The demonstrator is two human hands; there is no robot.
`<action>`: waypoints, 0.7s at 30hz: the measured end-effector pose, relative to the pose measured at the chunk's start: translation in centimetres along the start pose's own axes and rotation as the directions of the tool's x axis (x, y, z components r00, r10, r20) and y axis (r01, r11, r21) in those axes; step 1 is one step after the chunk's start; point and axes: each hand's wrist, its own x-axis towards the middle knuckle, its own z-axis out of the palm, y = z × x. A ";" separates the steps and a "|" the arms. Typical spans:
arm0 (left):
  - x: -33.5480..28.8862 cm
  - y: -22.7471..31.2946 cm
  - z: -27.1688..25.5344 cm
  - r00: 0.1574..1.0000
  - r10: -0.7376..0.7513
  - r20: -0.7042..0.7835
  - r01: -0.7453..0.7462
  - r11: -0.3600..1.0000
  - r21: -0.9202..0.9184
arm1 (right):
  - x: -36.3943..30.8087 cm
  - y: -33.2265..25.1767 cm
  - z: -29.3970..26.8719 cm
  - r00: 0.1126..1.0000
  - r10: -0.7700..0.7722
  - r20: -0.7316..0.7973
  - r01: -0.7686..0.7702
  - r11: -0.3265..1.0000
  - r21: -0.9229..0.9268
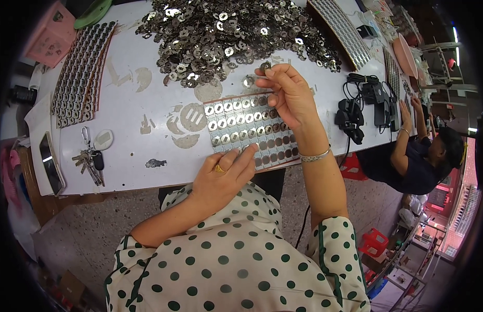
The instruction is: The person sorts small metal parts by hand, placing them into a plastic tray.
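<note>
1. We take the grid board [232, 116] as our landmark; it lies on the table [132, 112], and shiny pieces with cut-out centres fill the left of its upper rows, while the spots toward its right end look darker.
2. We see the right hand [291, 94] over the board's far right part, thumb and forefinger pinched on a small metal piece [265, 66], the other fingers loosely curled. That piece is just beyond the board's far edge.
3. We see the left hand [224, 172] at the board's near edge, half open with fingers bent, fingertips resting on the board; we cannot tell whether a piece sits beneath them.
4. We find one loose disc [248, 81] just beyond the board's far edge, and past it a large heap of metal pieces [226, 44].
5. Well left of the board we see a stack of filled boards [81, 78], and nearer us, keys [88, 162] and a phone [51, 164].
6. Right of the board we see black adapters with cables [350, 113], and farther right, a co-worker [415, 161].
</note>
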 end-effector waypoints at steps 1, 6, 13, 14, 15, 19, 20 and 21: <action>0.1 0.0 0.0 1.000 0.002 -0.007 -0.002 1.000 -0.007 | 0.2 0.3 -0.6 1.000 -0.016 0.015 0.016 1.000 -0.011; 0.2 0.0 -0.1 1.000 0.007 -0.012 -0.007 1.000 -0.010 | 0.5 0.2 -1.5 0.998 -0.001 0.068 0.004 0.999 -0.042; 1.3 -0.3 -1.6 0.998 -0.054 0.028 0.059 0.980 -0.188 | -0.6 -0.4 -0.3 0.993 -0.006 0.116 0.011 0.999 -0.046; 1.8 -0.6 -2.3 0.994 -0.094 0.051 0.106 0.933 -0.344 | -0.9 -0.2 -0.3 0.990 -0.015 0.141 0.028 0.995 -0.096; 2.5 -1.1 -2.8 0.994 -0.096 0.050 0.107 0.934 -0.340 | -1.2 -0.3 -0.2 0.986 -0.025 0.167 0.050 0.988 -0.145; 5.7 -3.9 -2.7 0.857 -0.514 -0.003 0.375 0.629 -0.681 | -3.3 -0.1 1.3 0.972 -0.073 0.224 0.121 0.971 -0.208; 6.3 -4.7 -2.4 0.834 -0.552 0.022 0.365 0.520 -0.772 | -3.7 0.1 1.5 0.964 -0.085 0.251 0.148 0.959 -0.243; 6.7 -5.3 -2.2 0.812 -0.581 0.053 0.342 0.401 -0.850 | -4.1 0.2 1.6 0.957 -0.098 0.273 0.176 0.945 -0.277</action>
